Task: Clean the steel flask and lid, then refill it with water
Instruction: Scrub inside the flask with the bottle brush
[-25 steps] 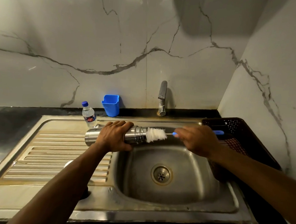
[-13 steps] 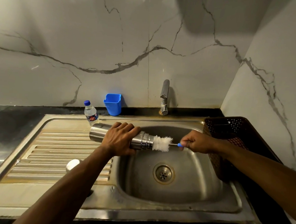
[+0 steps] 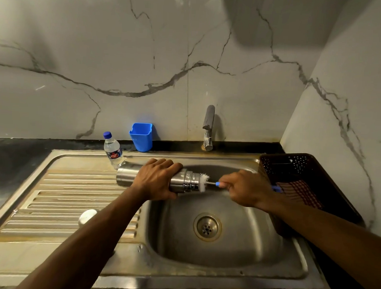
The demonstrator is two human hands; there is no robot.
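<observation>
Pushing deeper than a moment ago, the brush (image 3: 203, 182) now sits mostly inside the flask (image 3: 183, 183), held level over the sink (image 3: 223, 252). Left hand (image 3: 156, 180) wraps the flask; right hand (image 3: 244, 188) grips the brush handle. Inside scrubbing looks underway; lid (image 3: 87, 216) waits on the drainboard.

- A dark stone counter (image 3: 14, 157) runs along a white marble-patterned wall, with a stainless steel sink unit (image 3: 68, 259) set into it.
- The unit has a ribbed draining board (image 3: 67, 195) on the left and a basin (image 3: 235, 246) with a round drain (image 3: 207, 227) on the right.
- A round steel lid (image 3: 87, 216) lies on the draining board.
- A small clear water bottle (image 3: 113, 151) with a blue cap stands at the board's back edge.
- A blue plastic cup (image 3: 141, 137) stands against the wall behind the sink.
- A steel tap (image 3: 208, 127) rises behind the basin.
- A dark perforated basket (image 3: 305, 168) sits to the right of the basin, a checked cloth (image 3: 299, 192) inside it.
</observation>
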